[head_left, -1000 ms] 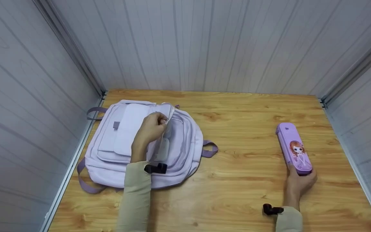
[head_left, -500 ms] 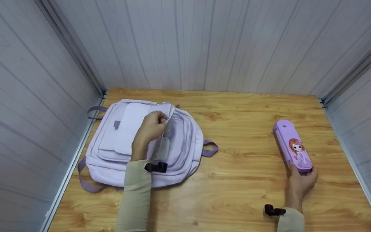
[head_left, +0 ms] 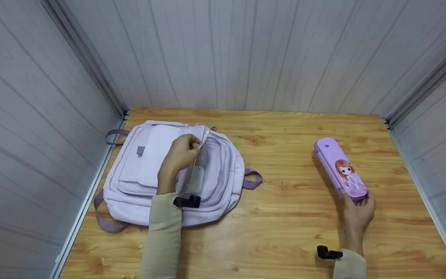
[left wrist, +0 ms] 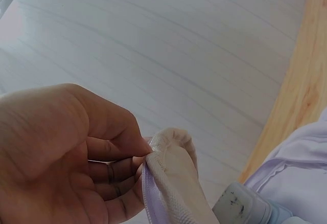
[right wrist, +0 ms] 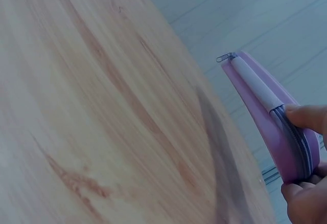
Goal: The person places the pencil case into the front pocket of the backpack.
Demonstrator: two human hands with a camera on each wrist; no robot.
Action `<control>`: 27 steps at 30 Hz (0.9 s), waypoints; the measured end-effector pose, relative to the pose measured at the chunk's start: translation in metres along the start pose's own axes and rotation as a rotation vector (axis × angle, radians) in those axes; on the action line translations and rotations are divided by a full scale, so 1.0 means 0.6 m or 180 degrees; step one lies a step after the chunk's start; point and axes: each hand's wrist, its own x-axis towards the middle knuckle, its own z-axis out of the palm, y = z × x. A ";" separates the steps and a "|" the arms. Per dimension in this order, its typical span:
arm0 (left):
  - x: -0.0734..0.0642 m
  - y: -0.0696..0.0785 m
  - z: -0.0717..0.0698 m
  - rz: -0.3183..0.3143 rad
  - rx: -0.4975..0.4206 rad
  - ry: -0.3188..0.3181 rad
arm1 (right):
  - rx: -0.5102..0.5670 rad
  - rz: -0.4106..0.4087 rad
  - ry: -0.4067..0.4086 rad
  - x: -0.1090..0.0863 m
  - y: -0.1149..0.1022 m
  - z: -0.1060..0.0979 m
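Note:
A pale lilac backpack (head_left: 138, 201) lies on the table with its front pocket unzipped. My left hand (head_left: 180, 155) pinches the zippered edge (left wrist: 156, 183) of that pocket and holds it up. Inside the opening sits a whitish box-like item (head_left: 196, 180), whose kind I cannot tell; its grey end (left wrist: 237, 203) shows in the left wrist view. On the right, my right hand (head_left: 358, 213) grips the near end of a purple pencil case (head_left: 331, 157) with a cartoon girl on its lid. The right wrist view shows the case's zip side (right wrist: 260, 83), raised off the table.
The wood-grain table (head_left: 277, 232) is bounded by a grey panel wall (head_left: 246, 54) at the back, with more panels left and right. Purple straps (head_left: 105, 217) and a top loop (head_left: 253, 180) stick out from the backpack.
My right hand has lifted the pencil case and carried it a little left and away from me. The left hand and backpack stay where they were.

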 end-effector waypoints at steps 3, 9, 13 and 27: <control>-0.001 0.000 0.000 -0.0017 -0.0019 -0.0019 | -0.0069 -0.0126 -0.0114 -0.005 0.001 0.007; 0.000 0.000 0.001 -0.0013 -0.0006 0.0014 | -0.0139 -0.0168 -0.0302 -0.017 0.000 0.025; 0.000 0.000 0.001 0.0017 0.0001 0.0023 | -0.0107 -0.0269 -0.0435 -0.025 -0.003 0.039; 0.003 -0.002 0.003 -0.0030 -0.0065 -0.0012 | 0.0003 -0.0368 -0.1027 -0.059 -0.021 0.078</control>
